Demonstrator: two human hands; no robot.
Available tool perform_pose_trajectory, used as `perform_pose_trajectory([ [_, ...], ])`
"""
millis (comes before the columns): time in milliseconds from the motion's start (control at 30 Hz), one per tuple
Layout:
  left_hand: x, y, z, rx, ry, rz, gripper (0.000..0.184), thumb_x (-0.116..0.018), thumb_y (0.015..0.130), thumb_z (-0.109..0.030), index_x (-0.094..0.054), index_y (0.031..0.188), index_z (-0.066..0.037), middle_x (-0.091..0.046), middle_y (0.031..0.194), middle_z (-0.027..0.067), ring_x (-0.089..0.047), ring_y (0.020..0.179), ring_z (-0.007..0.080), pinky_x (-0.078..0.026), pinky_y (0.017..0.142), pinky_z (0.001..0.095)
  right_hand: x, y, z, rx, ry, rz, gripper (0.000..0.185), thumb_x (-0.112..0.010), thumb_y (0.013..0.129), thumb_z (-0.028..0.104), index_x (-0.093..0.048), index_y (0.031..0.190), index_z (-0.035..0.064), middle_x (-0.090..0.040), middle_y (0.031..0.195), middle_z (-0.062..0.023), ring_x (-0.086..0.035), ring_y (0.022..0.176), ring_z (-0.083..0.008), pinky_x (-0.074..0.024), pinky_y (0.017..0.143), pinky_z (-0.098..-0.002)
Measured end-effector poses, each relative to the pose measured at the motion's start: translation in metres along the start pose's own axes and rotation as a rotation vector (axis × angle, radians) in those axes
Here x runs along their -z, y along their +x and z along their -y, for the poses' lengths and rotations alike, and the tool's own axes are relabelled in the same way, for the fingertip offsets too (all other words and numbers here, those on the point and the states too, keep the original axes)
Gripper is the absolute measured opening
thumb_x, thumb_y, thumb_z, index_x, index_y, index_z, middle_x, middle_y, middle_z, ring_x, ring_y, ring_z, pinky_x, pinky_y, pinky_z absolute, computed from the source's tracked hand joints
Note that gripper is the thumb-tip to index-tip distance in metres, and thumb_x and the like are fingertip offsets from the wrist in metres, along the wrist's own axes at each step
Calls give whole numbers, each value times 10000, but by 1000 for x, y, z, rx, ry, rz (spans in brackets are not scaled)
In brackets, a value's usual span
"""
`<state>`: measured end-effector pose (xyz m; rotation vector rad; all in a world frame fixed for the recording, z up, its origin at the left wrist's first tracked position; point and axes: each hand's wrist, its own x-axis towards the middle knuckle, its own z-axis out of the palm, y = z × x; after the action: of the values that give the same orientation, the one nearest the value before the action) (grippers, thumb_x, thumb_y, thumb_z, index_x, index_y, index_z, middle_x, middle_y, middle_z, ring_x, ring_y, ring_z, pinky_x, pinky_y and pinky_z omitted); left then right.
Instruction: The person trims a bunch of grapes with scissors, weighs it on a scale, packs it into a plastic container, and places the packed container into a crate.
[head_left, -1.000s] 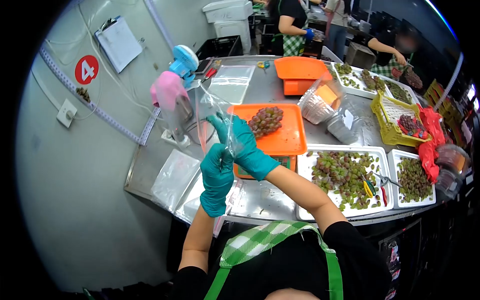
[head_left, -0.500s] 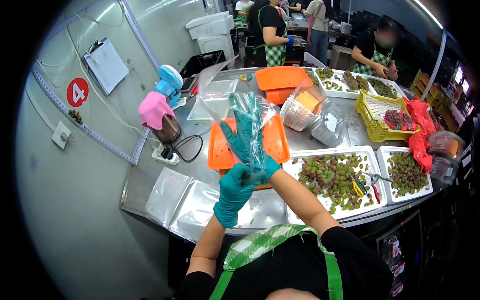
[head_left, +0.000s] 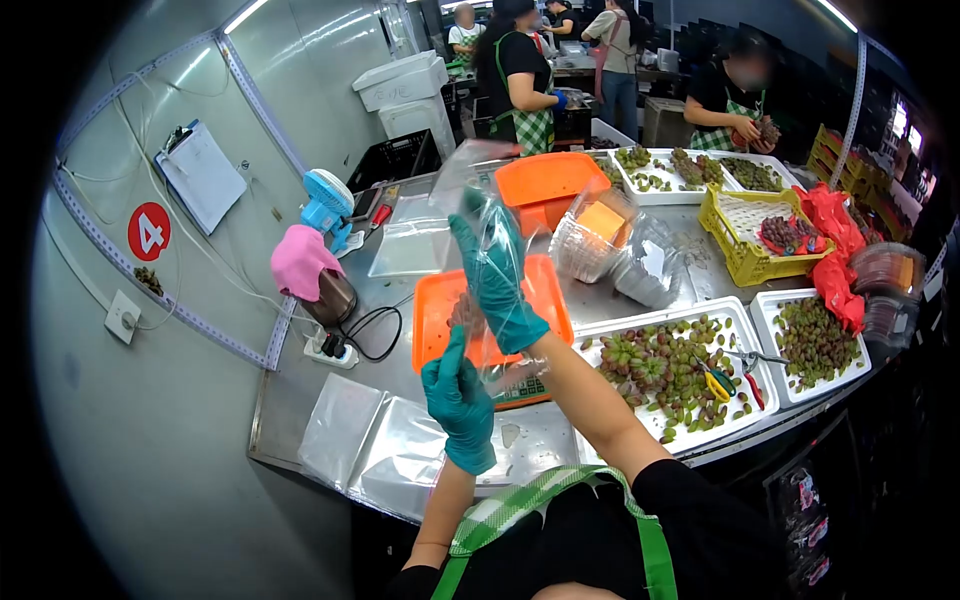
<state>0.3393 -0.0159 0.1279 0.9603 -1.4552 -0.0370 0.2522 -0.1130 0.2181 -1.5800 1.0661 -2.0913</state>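
My right hand (head_left: 497,275), in a teal glove, is raised inside a clear plastic bag (head_left: 476,165). Its fingers point upward, stretched out, with the thumb a little apart. Below and to its left, my left hand (head_left: 460,405), gloved the same, has its fingers closed at the lower edge of the bag. Both hands are above an orange tray (head_left: 430,325) on a scale whose keypad (head_left: 527,390) shows underneath. A stack of flat clear bags (head_left: 400,445) lies on the metal table, left of my left hand.
White trays of loose grapes (head_left: 660,385) (head_left: 820,340) stand to the right, with yellow-handled scissors (head_left: 718,385) and red-handled pruners (head_left: 753,390). Clear plastic boxes (head_left: 648,265), an orange basin (head_left: 550,180) and a yellow crate (head_left: 745,250) sit further back. Left are a fan (head_left: 325,200) and pink cloth (head_left: 302,262). Co-workers stand behind.
My left hand has come off the right wrist and moved down to the bag's lower edge. The right hand's spread fingers have drawn closer together. The view has shifted slightly.
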Motion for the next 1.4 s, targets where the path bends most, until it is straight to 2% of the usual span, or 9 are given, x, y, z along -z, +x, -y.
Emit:
perform_pose_trajectory([
  [67,-3,1,5,21,-31,-30,380,-476,714,113,-532,1069,-10,-457,978,46,-464,680,128,-398,587,251,-2,3,-15,-181,245,180,369,-565,800,181,-485,1107,-7,-529,1055,-156,-516,927,-239,-398,818,-304],
  [300,-11,8,-10,336,-725,-231,107,-428,814,-48,-460,916,-58,-476,871,41,-430,651,114,-380,566,241,-8,8,-16,165,-115,24,330,-532,817,121,-467,1111,-13,-536,1037,-117,-541,886,-184,-415,804,-275],
  [433,-15,3,-31,490,-591,-124,105,-454,814,-44,-450,913,-80,-493,862,36,-415,636,86,-378,570,226,2,8,-17,81,11,48,326,-527,815,109,-467,1113,-11,-527,1052,-119,-532,909,-193,-410,816,-280],
  [767,-28,-5,1,62,-581,328,682,-687,606,77,-409,1220,-25,-419,615,-33,-369,516,51,-372,513,163,39,25,-26,-77,256,27,321,-515,811,78,-466,1118,-4,-505,1090,-127,-508,968,-215,-397,845,-293],
  [933,-32,6,6,109,-256,295,530,-564,739,32,-433,1236,-96,-261,498,-10,-286,445,63,-320,445,184,42,38,-30,-48,256,1,320,-509,809,62,-465,1121,-1,-494,1108,-131,-496,997,-226,-390,860,-299],
  [1100,-35,-5,17,128,-283,160,405,-508,787,17,-492,1180,-77,-435,633,3,-356,528,81,-356,526,187,37,44,-33,4,237,-6,321,-503,808,46,-465,1123,2,-483,1127,-134,-484,1026,-237,-383,875,-305],
  [1233,-40,4,21,81,-289,11,365,-496,805,3,-488,1166,-51,-501,1075,76,-465,794,136,-377,713,237,19,25,-35,51,269,41,322,-498,806,34,-464,1125,5,-474,1142,-137,-475,1049,-246,-378,887,-310],
  [1300,-37,17,13,363,-765,-75,342,-491,808,-15,-480,1148,-50,-399,1223,102,-457,938,194,-370,802,280,10,7,-23,-136,543,78,494,-567,756,43,-381,1212,4,-398,1215,-142,-371,1151,-285,-298,965,-339],
  [1400,-33,37,7,451,-901,-196,329,-517,791,-32,-485,1118,-52,-447,1142,72,-474,899,170,-397,783,267,2,3,-19,315,-86,91,770,-692,649,206,-292,1281,26,-331,1283,-140,-257,1230,-287,-183,1013,-390],
])
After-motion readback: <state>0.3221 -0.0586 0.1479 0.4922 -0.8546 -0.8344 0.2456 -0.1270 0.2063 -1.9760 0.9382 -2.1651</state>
